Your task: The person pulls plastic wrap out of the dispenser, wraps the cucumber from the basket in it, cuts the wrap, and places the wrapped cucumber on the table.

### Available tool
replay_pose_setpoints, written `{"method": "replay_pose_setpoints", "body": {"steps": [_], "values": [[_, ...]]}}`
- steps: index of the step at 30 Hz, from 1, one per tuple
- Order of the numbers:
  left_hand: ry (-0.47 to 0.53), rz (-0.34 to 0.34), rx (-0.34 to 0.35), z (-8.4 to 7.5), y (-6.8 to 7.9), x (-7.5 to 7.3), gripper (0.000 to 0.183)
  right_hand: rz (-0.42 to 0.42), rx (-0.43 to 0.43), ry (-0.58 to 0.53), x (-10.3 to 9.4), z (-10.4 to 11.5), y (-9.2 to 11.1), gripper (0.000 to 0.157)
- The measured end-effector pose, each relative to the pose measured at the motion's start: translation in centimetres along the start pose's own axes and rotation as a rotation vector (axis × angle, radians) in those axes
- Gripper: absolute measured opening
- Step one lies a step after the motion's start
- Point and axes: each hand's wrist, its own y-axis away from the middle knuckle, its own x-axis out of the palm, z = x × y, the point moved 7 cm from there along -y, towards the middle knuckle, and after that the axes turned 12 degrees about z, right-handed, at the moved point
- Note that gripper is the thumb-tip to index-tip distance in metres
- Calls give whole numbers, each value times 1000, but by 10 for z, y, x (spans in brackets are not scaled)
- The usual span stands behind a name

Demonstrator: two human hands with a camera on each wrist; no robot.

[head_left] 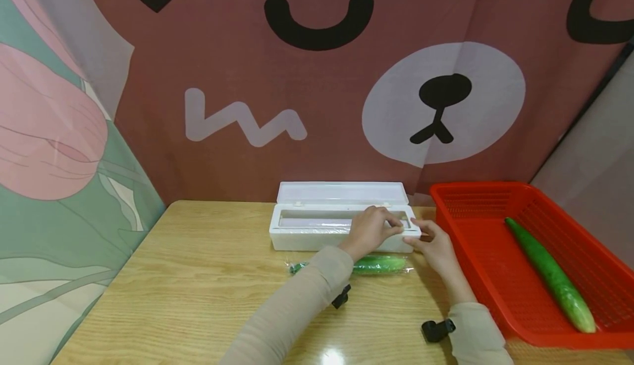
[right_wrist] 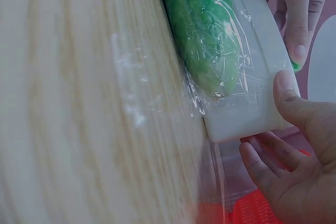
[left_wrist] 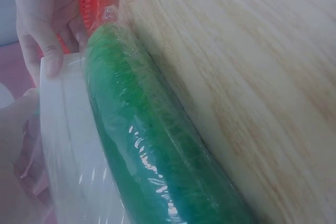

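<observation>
A white cling film box [head_left: 297, 240] stands at the back of the table, its lid [head_left: 342, 193] tipped up behind it. Over the front edge, near its right end, my left hand [head_left: 371, 232] pinches a small green tab [right_wrist: 295, 66], mostly covered by the fingertips. My right hand [head_left: 438, 250] grips the box's right end, thumb on the upper edge and fingers at the end and below. Along the box's front lies a cucumber [head_left: 380, 265] wrapped in clear film, partly hidden by my left forearm in the head view.
To the right stands a red plastic basket [head_left: 477, 244] with an unwrapped cucumber [head_left: 552, 274] in it. Wood-grain tabletop [head_left: 198, 277] extends left and in front of the box. A printed cloth [head_left: 322, 161] hangs close behind the table.
</observation>
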Motion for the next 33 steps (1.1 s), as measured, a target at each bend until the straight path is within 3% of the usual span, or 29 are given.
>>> {"method": "replay_pose_setpoints", "body": {"steps": [22,33], "values": [[33,1,-3,9,3,0,16,1,7,1,-1,-3,-2,49],[38,8,-5,11,6,-2,15,-26,-45,-21,-2,0,1,48]]}}
